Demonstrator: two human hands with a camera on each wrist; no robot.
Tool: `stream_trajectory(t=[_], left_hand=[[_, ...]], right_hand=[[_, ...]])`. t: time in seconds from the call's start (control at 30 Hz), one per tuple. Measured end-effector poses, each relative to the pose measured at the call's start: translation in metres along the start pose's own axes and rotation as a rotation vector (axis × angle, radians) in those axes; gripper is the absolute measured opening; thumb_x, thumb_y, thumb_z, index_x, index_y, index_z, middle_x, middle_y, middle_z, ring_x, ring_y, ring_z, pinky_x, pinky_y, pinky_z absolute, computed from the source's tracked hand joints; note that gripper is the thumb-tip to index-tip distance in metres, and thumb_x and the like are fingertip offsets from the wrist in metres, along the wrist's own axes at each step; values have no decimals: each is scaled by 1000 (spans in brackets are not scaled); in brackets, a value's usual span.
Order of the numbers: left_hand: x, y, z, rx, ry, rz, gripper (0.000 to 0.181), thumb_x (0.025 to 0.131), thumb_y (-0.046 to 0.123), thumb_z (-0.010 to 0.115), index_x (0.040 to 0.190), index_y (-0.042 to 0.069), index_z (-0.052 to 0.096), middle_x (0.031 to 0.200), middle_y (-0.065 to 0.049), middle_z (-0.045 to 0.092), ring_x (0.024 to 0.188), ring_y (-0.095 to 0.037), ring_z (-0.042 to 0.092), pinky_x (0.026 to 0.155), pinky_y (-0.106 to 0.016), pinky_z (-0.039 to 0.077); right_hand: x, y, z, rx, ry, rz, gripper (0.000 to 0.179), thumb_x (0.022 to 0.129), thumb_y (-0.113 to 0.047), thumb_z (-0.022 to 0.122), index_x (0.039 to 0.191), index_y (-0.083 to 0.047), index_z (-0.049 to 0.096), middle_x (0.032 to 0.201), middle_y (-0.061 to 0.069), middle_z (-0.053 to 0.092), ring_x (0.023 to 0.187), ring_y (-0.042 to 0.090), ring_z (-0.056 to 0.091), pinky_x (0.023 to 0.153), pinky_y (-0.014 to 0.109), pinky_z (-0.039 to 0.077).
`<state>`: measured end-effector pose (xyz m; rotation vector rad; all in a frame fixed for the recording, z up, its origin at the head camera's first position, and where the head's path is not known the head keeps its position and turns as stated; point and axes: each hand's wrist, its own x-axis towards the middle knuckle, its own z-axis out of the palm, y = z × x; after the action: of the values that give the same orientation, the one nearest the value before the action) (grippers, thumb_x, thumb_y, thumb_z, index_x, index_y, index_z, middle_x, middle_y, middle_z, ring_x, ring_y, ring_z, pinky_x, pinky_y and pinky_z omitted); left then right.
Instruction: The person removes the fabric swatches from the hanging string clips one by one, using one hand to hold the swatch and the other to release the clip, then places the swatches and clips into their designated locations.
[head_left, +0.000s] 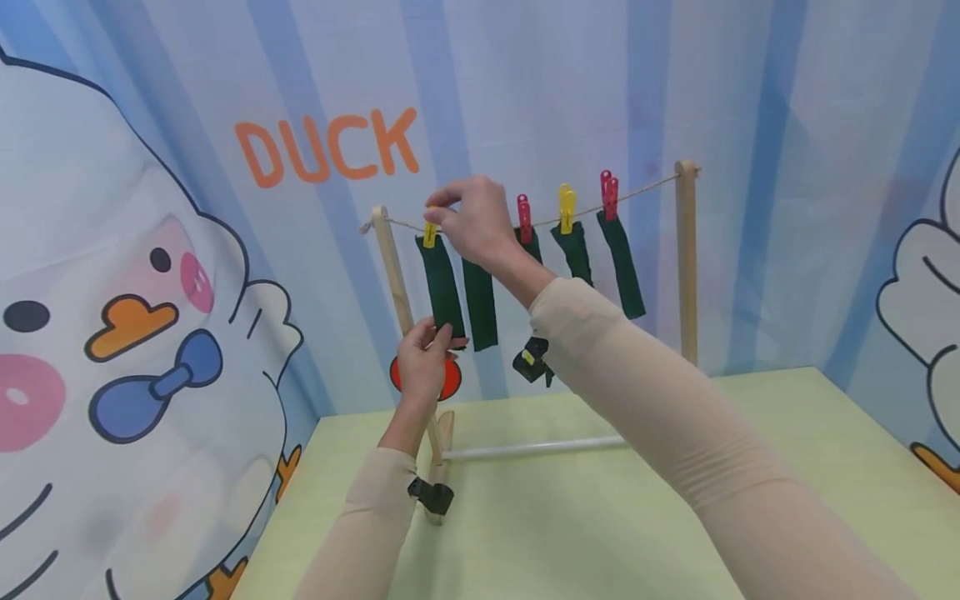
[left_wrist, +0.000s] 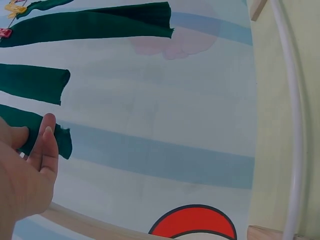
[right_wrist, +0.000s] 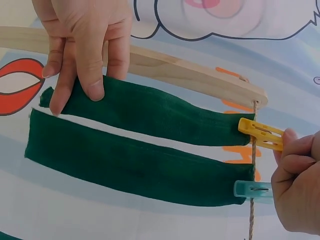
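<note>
The left wrist view cuts off the held green strip (left_wrist: 26, 119).

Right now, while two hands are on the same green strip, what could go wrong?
The right hand pinches the yellow clip; squeezing could open it and drop the green strip. The left hand holds that strip's lower end, so a downward tug might slip it free. The teal clip sits close to the right hand and could get bumped.

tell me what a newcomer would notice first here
The white cartoon duck at the head view's left, beside orange letters spelling DUCK, probably draws the eye first. Next, mid-frame, green fabric strips hang from a twine line; the right hand pinches the leftmost yellow clothespin while the left hand holds the strip below it.
</note>
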<state>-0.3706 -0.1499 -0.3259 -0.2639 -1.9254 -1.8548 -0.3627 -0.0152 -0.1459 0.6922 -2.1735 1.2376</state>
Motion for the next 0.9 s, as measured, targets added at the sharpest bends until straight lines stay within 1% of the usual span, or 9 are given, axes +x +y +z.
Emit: stream_trajectory(t=[0.13,0.2,0.27,0.33,0.43,0.53,0.67,0.8,0.9], left_hand=[[1,1,0,-5,7,-4,22,101,13,60,120,6,68,112,-13,70,90,-27,73,72,-25,57],[0,1,0,-11,7,-13,22,101,13,61,121,6,68,112,-13,70,91,-29,73,72,-25,57],[0,1,-1,-9,5,-19,23,102,13,60,122,6,68,113,-13,70,94,-34,71,74,-28,57],[0,0,-2,-16,4,-20,22,102,13,60,121,6,68,113,-13,70,98,-40,69,78,-35,58],[0,0,-3,-24,8,-8,21,102,13,60,119,5,68,112,-14,70,99,-44,68,82,-44,58],[0,0,-5,-29,11,9,21,101,12,61,118,4,69,110,-16,71,96,-42,69,78,-38,58],[0,-2,-7,-19,4,11,21,101,12,61,118,3,69,108,-16,71,89,-33,73,70,-26,56],[-1,-4,-8,-3,3,6,21,101,11,61,118,2,68,106,-18,70,87,-27,74,71,-26,56],[0,-6,-9,3,11,15,22,101,11,61,119,2,68,107,-17,70,86,-25,74,77,-35,58]], right_hand=[[1,-2,1,9,19,-7,21,97,-18,67,112,-6,76,109,7,72,101,18,64,78,28,53],[1,-3,1,19,30,-9,21,98,-18,67,112,-6,76,110,7,72,100,18,64,77,27,53],[2,-3,1,24,44,-17,21,98,-18,67,112,-5,76,109,8,72,100,19,64,76,27,53],[2,-3,2,30,59,-32,21,98,-17,67,112,-5,76,109,8,72,100,19,64,75,26,52],[4,-2,4,34,87,-65,21,97,-17,67,111,-4,76,109,9,73,98,19,65,68,26,50],[5,-2,5,40,113,-92,21,97,-17,67,111,-4,76,108,9,73,100,19,65,68,25,49],[5,-1,6,51,152,-117,20,97,-17,68,111,-5,76,109,7,73,105,18,63,75,22,49],[5,0,7,87,191,-143,19,96,-15,69,110,-5,76,109,7,73,98,17,63,63,23,45],[5,-1,8,115,201,-154,19,95,-15,70,110,-4,76,108,8,73,90,16,62,54,25,39]])
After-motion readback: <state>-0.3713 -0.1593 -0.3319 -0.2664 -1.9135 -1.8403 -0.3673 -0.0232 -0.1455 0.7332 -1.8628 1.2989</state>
